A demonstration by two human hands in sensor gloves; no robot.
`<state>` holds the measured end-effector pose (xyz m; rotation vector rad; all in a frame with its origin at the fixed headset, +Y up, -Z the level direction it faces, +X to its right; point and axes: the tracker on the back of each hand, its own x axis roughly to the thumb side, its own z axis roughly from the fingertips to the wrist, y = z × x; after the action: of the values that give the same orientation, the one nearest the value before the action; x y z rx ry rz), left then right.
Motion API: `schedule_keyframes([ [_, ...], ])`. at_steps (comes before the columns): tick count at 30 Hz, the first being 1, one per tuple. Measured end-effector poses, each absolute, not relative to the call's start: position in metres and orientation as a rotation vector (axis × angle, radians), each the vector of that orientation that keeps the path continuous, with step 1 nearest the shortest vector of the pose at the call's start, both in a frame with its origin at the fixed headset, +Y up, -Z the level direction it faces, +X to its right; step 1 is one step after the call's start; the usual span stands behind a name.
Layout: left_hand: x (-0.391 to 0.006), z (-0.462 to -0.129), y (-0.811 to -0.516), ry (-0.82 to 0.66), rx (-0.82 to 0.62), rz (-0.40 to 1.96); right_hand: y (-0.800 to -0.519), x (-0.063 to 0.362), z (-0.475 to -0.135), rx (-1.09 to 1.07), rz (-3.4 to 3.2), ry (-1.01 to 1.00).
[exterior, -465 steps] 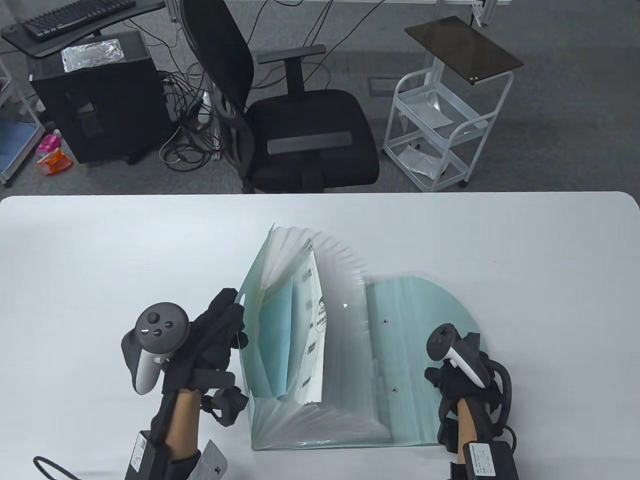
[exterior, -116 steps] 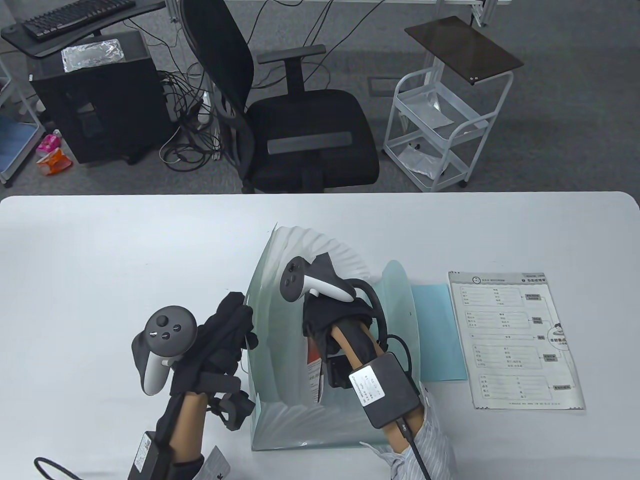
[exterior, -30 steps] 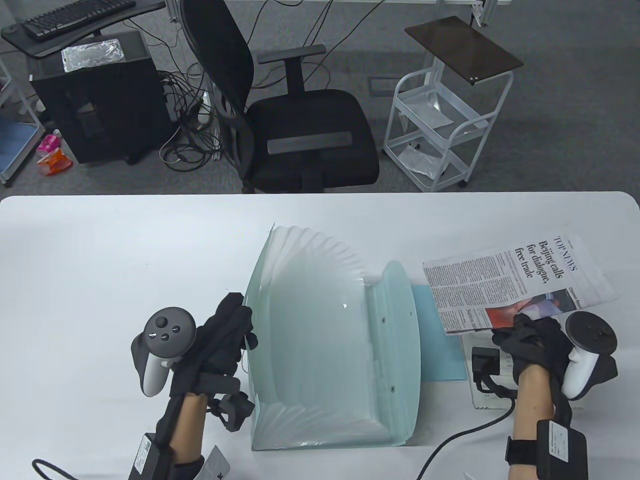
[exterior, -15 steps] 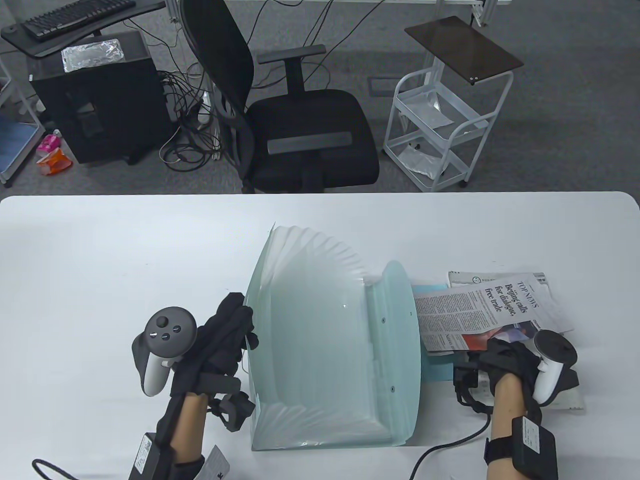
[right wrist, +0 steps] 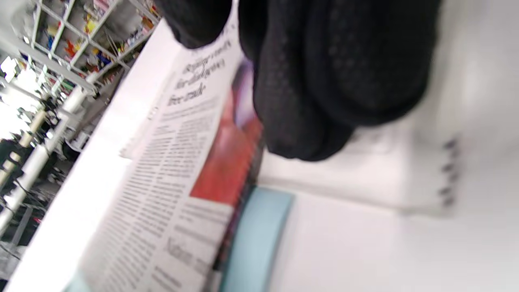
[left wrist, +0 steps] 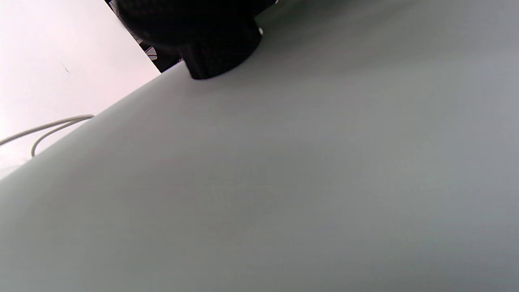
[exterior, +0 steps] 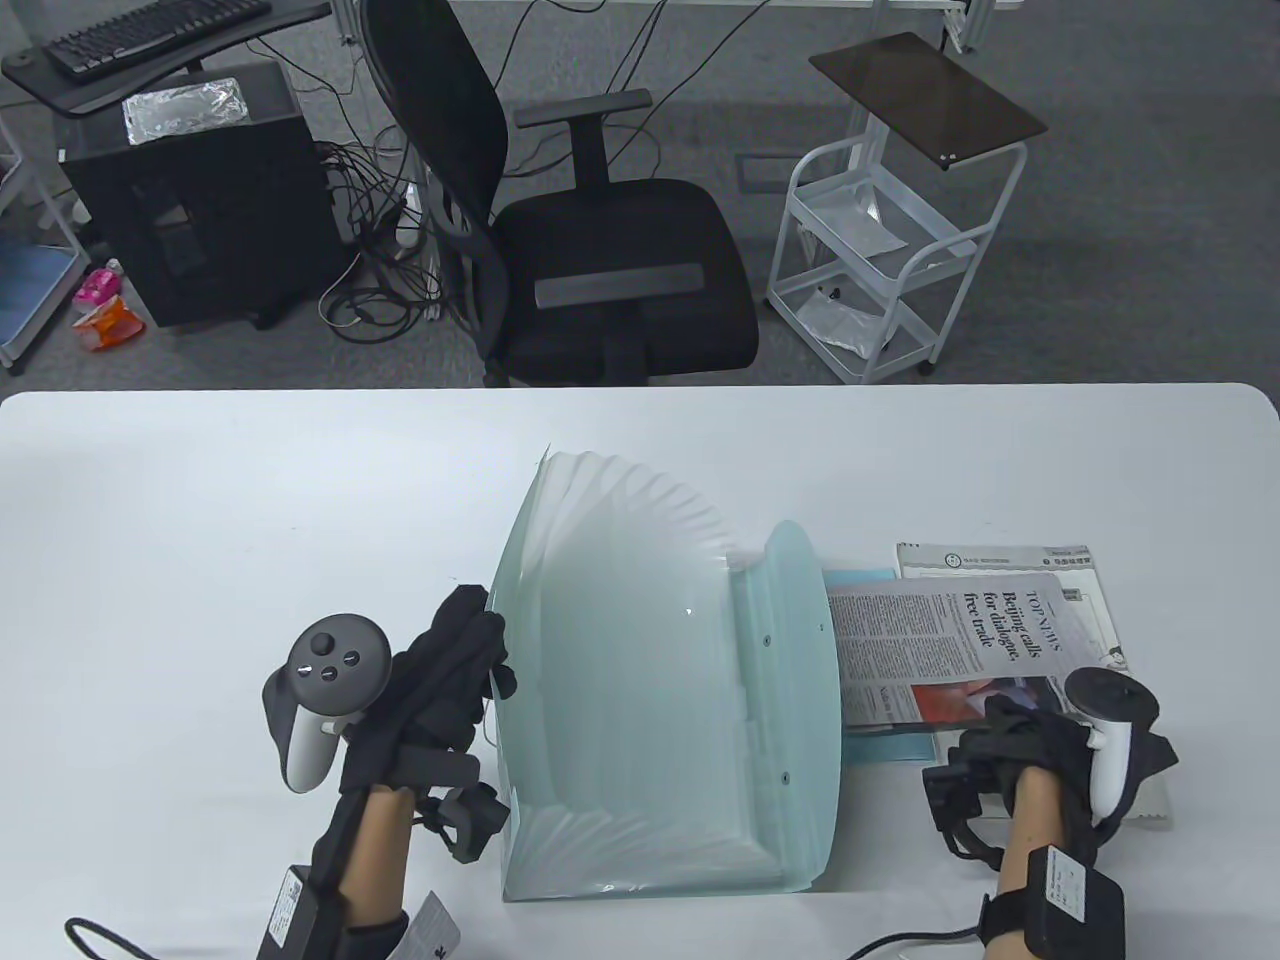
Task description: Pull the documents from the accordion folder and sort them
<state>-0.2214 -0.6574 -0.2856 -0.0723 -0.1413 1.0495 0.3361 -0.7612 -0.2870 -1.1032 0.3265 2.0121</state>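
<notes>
The right hand (exterior: pixel 1030 745) lays the newspaper (exterior: pixel 950 640) on the pile, fingers pinching it. Next, let go. The left hand (exterior: pixel 440 680) grips the folder (exterior: pixel 640 700).

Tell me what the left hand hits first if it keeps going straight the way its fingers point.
The left hand already has its fingertips at the near left edge of the accordion folder, so the folder's green front cover comes first. Depth is unclear, but they look to be touching.

Newspaper (exterior: pixel 950 640) lies right of the accordion folder (exterior: pixel 650 690) — atop two sheets.
</notes>
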Motion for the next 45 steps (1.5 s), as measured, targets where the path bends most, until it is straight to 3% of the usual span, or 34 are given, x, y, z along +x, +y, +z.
schedule_keyframes([
  [8, -0.221, -0.286, -0.658, -0.141, -0.07, 1.052, -0.739, 0.322, -0.295, -0.973, 2.188, 0.284],
  [13, -0.218, -0.287, -0.662, -0.149, -0.063, 1.08, -0.708, 0.285, -0.306, -0.758, 2.525, -0.189],
  [18, -0.214, -0.287, -0.664, -0.154, -0.058, 1.093, -0.693, 0.246, -0.31, -0.552, 2.738, -0.409],
  [25, -0.204, -0.287, -0.668, -0.161, -0.042, 1.092, -0.695, 0.215, -0.311, -0.317, 2.838, -0.398],
  [30, -0.182, -0.295, -0.668, -0.195, -0.083, 1.045, -0.699, 0.214, -0.31, -0.307, 2.832, -0.337],
  [36, -0.127, -0.303, -0.669, -0.254, -0.171, 0.864, -0.703, 0.219, -0.306, -0.321, 2.787, -0.337],
  [45, -0.048, -0.318, -0.706, -0.241, -0.33, 0.587, -0.71, 0.228, -0.304, -0.298, 2.706, -0.302],
])
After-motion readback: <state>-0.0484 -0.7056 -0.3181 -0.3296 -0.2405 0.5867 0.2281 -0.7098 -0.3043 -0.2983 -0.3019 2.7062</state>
